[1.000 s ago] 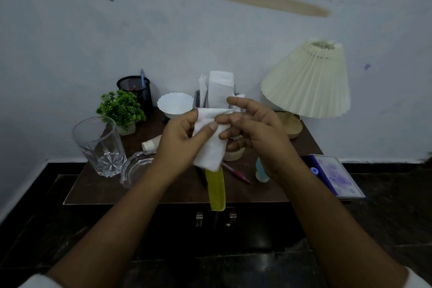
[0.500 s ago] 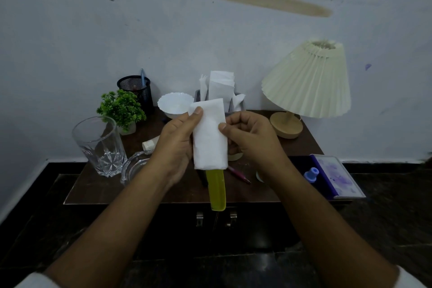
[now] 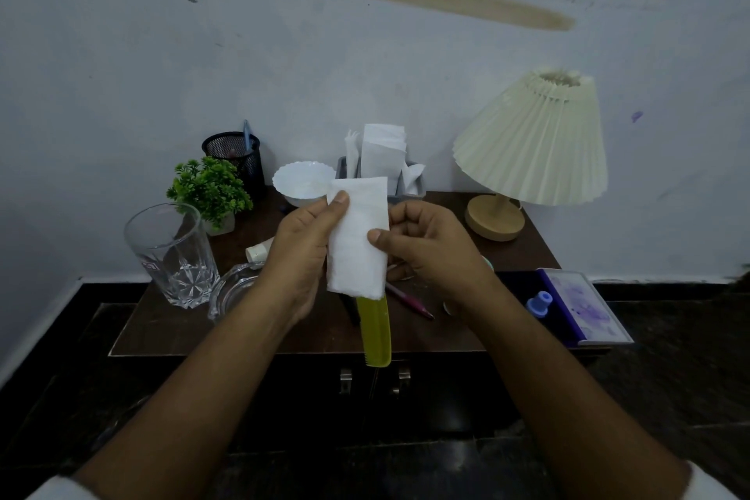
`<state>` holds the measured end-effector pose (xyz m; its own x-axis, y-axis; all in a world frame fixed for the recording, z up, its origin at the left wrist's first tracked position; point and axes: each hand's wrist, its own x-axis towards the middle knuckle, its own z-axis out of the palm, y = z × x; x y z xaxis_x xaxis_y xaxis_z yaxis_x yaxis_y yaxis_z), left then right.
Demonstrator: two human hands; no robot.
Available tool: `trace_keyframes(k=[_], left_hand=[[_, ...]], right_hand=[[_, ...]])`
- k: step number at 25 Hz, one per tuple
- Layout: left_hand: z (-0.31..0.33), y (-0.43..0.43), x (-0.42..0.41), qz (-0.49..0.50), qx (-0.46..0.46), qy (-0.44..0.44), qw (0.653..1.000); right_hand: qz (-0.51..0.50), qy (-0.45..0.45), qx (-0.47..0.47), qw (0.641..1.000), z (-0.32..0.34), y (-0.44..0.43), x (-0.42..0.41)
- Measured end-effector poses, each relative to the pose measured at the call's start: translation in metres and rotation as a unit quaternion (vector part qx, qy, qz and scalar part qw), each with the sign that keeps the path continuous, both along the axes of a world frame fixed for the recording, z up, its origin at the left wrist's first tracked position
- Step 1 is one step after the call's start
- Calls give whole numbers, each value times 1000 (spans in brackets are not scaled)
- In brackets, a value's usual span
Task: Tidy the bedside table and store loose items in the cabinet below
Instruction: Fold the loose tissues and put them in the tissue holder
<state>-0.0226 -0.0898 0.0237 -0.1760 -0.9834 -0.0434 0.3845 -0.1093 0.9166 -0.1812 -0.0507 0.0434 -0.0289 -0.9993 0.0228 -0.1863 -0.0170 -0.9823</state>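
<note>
The left hand (image 3: 302,252) and right hand (image 3: 430,252) hold a folded white tissue (image 3: 357,239) upright over the middle of the bedside table (image 3: 170,331). The left thumb pins its top left corner and the right thumb and curled fingers pinch its right edge. A yellow comb (image 3: 375,331) overhangs the table's front edge, a glass (image 3: 170,256) stands by the left edge, and a lamp (image 3: 527,142) stands at the back right corner

I see dark wooden table (image 3: 170,331) under both hands.

- Left of left hand (image 3: 300,252): glass tumbler (image 3: 170,252), glass ashtray (image 3: 231,290) just beside it, white tube (image 3: 258,252).
- Beyond left hand: potted plant (image 3: 211,189), black mesh pen cup (image 3: 235,154), white bowl (image 3: 302,183).
- Beyond right hand (image 3: 430,252): grey napkin holder (image 3: 341,167), lamp (image 3: 531,142) further right.
- Below hands: yellow comb (image 3: 375,331) overhanging front edge, pink pen (image 3: 410,302).
- Right of right forearm: blue cap (image 3: 539,301), purple notebook (image 3: 584,308) at table corner.
</note>
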Motion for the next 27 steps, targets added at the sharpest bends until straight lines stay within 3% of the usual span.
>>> trace_keyframes(k=[10,15,18,27], left_hand=[[-7,-2,5,-10,-98,-111,989],[-2,1,5,27,-156,-143,977],[-1,2,7,17,-189,-152,970],[5,5,16,-74,-163,-149,973]], right_hand=[[-103,-26,-68,992,-1,-1,-3],[-44,-2,-63,997,2,0,-1],[-64,-7,-58,996,4,0,-3],[-26,0,-43,999,10,1,-10]])
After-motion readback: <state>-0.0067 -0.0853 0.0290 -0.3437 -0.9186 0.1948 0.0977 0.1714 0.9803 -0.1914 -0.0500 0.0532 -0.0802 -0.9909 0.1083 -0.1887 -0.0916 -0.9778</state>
